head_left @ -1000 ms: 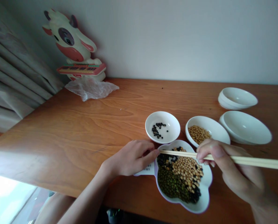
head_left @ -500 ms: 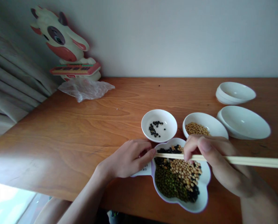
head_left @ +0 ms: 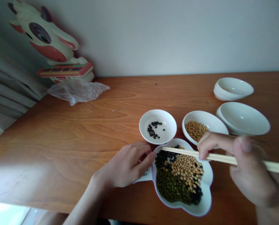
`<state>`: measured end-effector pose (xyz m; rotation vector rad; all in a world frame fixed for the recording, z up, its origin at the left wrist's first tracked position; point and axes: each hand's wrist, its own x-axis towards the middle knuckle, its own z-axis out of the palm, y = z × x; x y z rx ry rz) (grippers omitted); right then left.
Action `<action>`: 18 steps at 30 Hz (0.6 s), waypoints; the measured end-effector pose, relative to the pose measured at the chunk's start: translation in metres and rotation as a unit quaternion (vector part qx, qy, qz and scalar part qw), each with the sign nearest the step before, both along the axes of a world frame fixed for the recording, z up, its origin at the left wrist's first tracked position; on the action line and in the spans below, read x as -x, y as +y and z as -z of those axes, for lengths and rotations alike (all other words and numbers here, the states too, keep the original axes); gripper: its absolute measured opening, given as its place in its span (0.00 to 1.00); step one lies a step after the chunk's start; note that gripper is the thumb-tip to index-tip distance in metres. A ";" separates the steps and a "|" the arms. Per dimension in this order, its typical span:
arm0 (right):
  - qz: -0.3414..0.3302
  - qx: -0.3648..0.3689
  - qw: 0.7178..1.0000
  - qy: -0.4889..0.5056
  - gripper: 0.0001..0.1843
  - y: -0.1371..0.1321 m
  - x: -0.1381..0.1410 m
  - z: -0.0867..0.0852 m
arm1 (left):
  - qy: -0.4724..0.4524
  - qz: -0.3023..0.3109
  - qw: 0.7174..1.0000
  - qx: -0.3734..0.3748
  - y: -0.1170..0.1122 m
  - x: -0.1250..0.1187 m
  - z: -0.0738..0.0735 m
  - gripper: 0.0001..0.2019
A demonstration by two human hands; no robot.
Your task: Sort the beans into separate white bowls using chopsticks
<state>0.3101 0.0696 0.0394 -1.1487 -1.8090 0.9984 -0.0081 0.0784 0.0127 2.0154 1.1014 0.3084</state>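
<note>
My right hand (head_left: 252, 168) grips a pair of pale chopsticks (head_left: 220, 157), their tips together over the upper left of a scalloped white dish (head_left: 207, 179) with a lilac edge. In that dish lie black beans (head_left: 161, 159), tan soybeans (head_left: 186, 167) and green mung beans (head_left: 172, 186), partly mixed. My left hand (head_left: 126, 165) pinches the dish's left rim, its thumb bent against the edge. Just behind the dish stands a round white bowl (head_left: 169, 126) with some black beans. To its right, another white bowl (head_left: 216, 126) holds soybeans, partly covered by my right hand.
Two further white bowls, one nearer (head_left: 247, 120) and one farther back (head_left: 235, 90), stand at the right. A cow-shaped toy keyboard (head_left: 64, 70) and a crumpled clear plastic bag (head_left: 78, 92) are at the back left. A printed label (head_left: 145, 176) shows beside my left hand.
My right hand has shifted right, and the chopstick tips have moved from the left rim to over the black beans. My left hand keeps its hold on the dish. The view has tilted slightly.
</note>
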 end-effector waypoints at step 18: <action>0.038 -0.041 0.997 0.056 0.47 -0.012 -0.016 0.009 | -0.005 -0.003 1.000 -0.012 0.001 -0.002 -0.002 0.24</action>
